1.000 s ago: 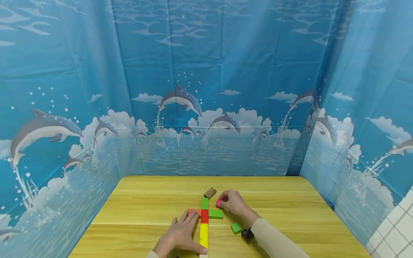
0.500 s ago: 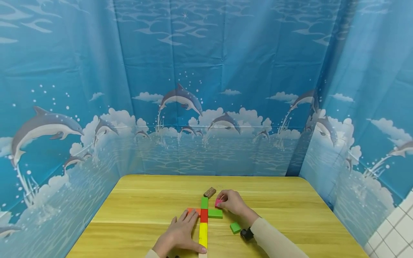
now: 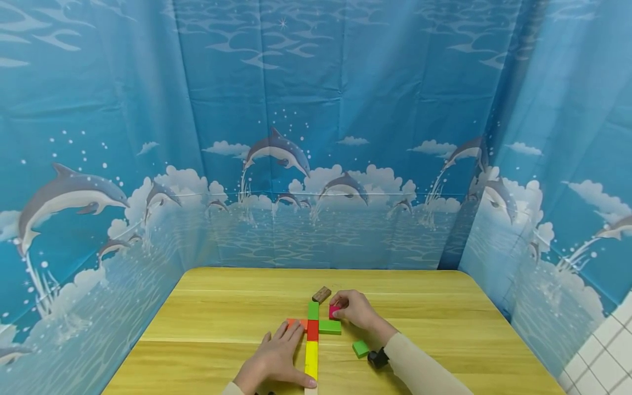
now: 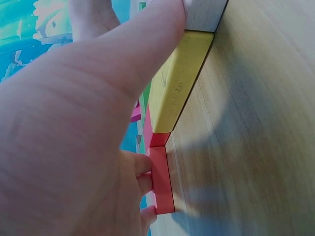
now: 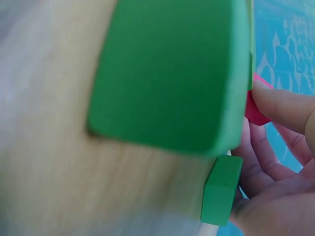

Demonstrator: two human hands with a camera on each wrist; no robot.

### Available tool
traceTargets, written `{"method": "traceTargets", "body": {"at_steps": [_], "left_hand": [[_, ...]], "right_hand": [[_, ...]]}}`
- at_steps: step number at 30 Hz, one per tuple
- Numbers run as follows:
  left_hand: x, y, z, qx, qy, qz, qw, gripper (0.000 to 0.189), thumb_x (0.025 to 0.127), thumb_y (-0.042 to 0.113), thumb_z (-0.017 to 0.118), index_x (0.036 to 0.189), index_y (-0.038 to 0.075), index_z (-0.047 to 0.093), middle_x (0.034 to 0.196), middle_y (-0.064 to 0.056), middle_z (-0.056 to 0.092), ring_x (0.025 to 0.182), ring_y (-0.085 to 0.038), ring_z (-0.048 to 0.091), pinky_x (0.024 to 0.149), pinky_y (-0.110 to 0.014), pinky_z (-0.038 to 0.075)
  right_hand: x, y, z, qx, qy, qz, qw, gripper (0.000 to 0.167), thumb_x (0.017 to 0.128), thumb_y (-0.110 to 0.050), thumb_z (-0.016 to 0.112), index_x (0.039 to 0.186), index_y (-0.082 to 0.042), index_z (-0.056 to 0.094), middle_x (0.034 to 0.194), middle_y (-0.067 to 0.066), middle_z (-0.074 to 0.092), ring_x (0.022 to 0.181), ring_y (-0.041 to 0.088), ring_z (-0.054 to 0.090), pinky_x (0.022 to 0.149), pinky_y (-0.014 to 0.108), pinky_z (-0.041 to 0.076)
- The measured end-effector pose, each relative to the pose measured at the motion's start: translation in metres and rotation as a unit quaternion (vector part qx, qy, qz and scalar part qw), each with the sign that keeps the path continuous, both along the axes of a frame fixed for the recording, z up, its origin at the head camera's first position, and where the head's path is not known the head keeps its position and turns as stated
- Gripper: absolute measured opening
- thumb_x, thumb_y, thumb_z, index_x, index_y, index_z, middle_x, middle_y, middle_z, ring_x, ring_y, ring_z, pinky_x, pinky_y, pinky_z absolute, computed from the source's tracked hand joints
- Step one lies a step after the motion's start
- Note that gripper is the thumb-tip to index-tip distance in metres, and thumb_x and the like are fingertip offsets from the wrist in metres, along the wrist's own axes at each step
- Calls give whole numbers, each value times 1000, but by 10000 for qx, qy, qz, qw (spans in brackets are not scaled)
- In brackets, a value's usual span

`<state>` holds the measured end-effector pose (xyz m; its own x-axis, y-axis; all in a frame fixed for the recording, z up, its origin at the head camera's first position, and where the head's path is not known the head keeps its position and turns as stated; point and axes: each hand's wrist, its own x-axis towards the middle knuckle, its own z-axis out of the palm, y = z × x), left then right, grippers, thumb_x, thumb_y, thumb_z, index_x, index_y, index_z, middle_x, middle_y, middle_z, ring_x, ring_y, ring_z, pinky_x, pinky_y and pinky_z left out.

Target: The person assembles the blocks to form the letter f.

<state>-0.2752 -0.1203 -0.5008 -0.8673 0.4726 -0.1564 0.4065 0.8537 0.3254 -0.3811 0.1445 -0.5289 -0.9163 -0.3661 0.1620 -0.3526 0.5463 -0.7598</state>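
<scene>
My right hand [image 3: 357,311] pinches a small pink block [image 3: 333,311] between thumb and fingers, behind the right arm of a cross of coloured blocks. That cross has a red block [image 3: 312,330] at its centre, a green block [image 3: 313,311] behind it, a longer green block [image 3: 329,327] on the right and an orange block [image 4: 161,179] on the left. Toward me run a yellow block [image 3: 311,356] and a pale block [image 4: 204,14]. With fingers spread, my left hand [image 3: 278,356] rests its fingertips on the orange block and its thumb at the yellow-pale joint.
A brown wood-grain block [image 3: 322,295] lies behind the cross. One loose green block [image 3: 360,349] sits beside the black wrist device [image 3: 378,358] under my right forearm. The wooden table [image 3: 207,307] ends at blue dolphin curtains [image 3: 316,236].
The pink block has turned slightly in my right fingers and shifted a little to the left. My left hand stays on the cross.
</scene>
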Motion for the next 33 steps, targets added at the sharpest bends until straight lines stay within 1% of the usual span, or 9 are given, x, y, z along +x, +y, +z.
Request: {"method": "traceTargets", "body": {"at_steps": [3, 8, 13, 18, 21, 26, 30, 33], "left_hand": [[0, 0, -1, 20, -16, 12, 10000, 123, 68, 81, 71, 160, 12, 27, 165, -9, 24, 149, -38, 21, 108, -72, 24], [-3, -1, -2, -15, -49, 42, 10000, 123, 68, 82, 70, 161, 13, 27, 165, -7, 24, 150, -37, 21, 109, -71, 25], [-4, -1, -3, -30, -13, 28, 10000, 123, 68, 82, 71, 160, 13, 28, 165, -7, 24, 149, -38, 22, 109, -71, 25], [-3, -1, -4, -26, 7, 31, 10000, 124, 67, 82, 71, 160, 13, 27, 165, -8, 23, 150, -37, 22, 109, -71, 26], [-3, -1, -4, 1, -24, 49, 10000, 124, 67, 82, 71, 161, 13, 27, 166, -8, 23, 150, -37, 21, 108, -71, 26], [-4, -2, -5, 37, -30, 26, 10000, 124, 68, 82, 70, 161, 14, 26, 166, -7, 22, 150, -37, 20, 108, -71, 26], [-5, -2, -7, 98, -92, 16, 9999, 124, 68, 82, 70, 161, 14, 25, 166, -7, 22, 150, -37, 20, 108, -71, 26], [-6, -3, -7, 98, -139, 23, 9999, 123, 69, 81, 71, 161, 14, 25, 166, -7, 22, 150, -36, 19, 108, -71, 26]], "right_hand": [[-2, 0, 0, -187, -10, 0, 9998, 16, 90, -2, 75, 104, -9, 73, 93, 4, 67, 82, 19, 60, 71, 33, 54], [-6, 0, 4, -469, -57, -128, 9988, 17, 90, 1, 73, 105, -7, 73, 96, 8, 69, 84, 20, 63, 73, 34, 55], [-11, 0, 8, -576, -92, -198, 9981, 18, 90, 4, 72, 105, -6, 73, 95, 10, 69, 84, 22, 63, 73, 37, 54], [-15, 1, 9, -704, -251, -274, 9968, 19, 89, 5, 72, 105, -6, 73, 99, 10, 68, 87, 23, 64, 75, 38, 56], [-18, 2, 10, -748, -325, -370, 9960, 19, 89, 4, 72, 106, -6, 73, 100, 11, 68, 87, 23, 65, 75, 38, 57], [-25, 4, 9, -768, -268, -556, 9951, 20, 89, 5, 72, 107, -5, 73, 98, 10, 67, 87, 25, 65, 72, 40, 57], [-32, 5, 8, -787, -277, -789, 9934, 19, 89, 5, 73, 105, -5, 73, 97, 9, 68, 89, 25, 64, 73, 42, 58], [-36, 5, 7, -839, -363, -947, 9913, 19, 89, 4, 74, 105, -7, 74, 98, 8, 68, 89, 25, 63, 75, 43, 58]]}}
